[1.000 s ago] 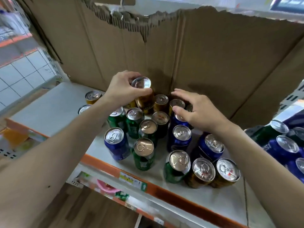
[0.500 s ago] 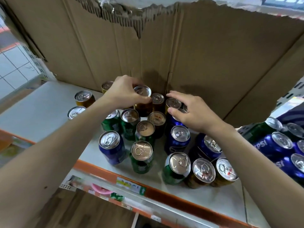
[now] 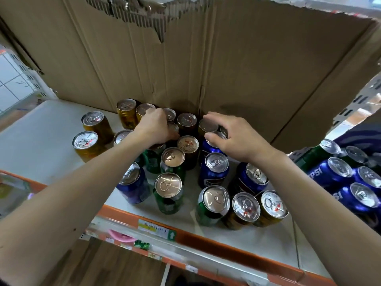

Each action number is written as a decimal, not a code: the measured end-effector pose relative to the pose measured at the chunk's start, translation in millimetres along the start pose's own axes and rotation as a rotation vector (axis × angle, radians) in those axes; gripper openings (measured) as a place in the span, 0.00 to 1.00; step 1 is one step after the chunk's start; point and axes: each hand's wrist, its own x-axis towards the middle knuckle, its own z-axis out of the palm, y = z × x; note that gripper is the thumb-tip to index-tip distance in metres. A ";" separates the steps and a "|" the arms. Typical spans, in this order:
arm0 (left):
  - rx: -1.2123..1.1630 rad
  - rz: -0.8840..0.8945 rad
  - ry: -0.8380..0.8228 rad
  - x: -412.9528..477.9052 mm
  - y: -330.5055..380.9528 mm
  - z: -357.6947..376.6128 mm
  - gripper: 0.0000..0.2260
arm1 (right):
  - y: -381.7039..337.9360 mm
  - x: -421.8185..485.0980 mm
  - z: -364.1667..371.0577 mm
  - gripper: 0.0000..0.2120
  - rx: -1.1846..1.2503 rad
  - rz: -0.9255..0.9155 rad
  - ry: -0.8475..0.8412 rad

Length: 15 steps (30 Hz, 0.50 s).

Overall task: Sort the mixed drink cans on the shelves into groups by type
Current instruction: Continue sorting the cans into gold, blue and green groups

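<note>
Both hands reached over a cluster of upright drink cans on the white shelf [image 3: 41, 141], whose near edge carried an orange strip [image 3: 206, 240] with price labels. A torn cardboard sheet [image 3: 226, 69] stood behind the cans as a back wall.

The left hand [image 3: 155, 129] was curled down over a dark brown can [image 3: 172, 127] in the far middle of the group; its grip appeared closed on that can, though the fingers hid most of the contact. The right hand [image 3: 233, 135] hovered with fingers bent over a dark can [image 3: 208, 125] by the cardboard, thumb touching the lid of a blue can [image 3: 212, 144] just near of it; I could not tell whether that grip actually held anything.

Amber cans [image 3: 92, 126] stood at the far left, with another amber pair [image 3: 257, 209] at the near right. Green cans [image 3: 170, 190] ran down the middle, blue cans [image 3: 215, 170] just right of them, and one blue can [image 3: 133, 182] sat under the left forearm. On the neighbouring shelf to the right stood more blue Pepsi cans [image 3: 334, 174].
</note>
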 end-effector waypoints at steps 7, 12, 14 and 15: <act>0.073 0.009 -0.070 -0.2 1.3 -1.8 0.25 | 4.5 -15.4 -2.6 0.25 -0.043 0.025 -0.002; 0.150 0.044 -0.070 -18.4 8.7 -9.8 0.22 | 7.8 -27.0 -4.9 0.25 -0.026 0.029 0.031; 0.178 0.121 -0.028 -30.6 13.0 -11.0 0.22 | 9.1 -33.5 -7.0 0.25 -0.009 0.039 0.043; 0.176 0.167 -0.011 -36.3 15.9 -10.8 0.22 | 10.0 -37.6 -8.3 0.25 -0.003 0.045 0.048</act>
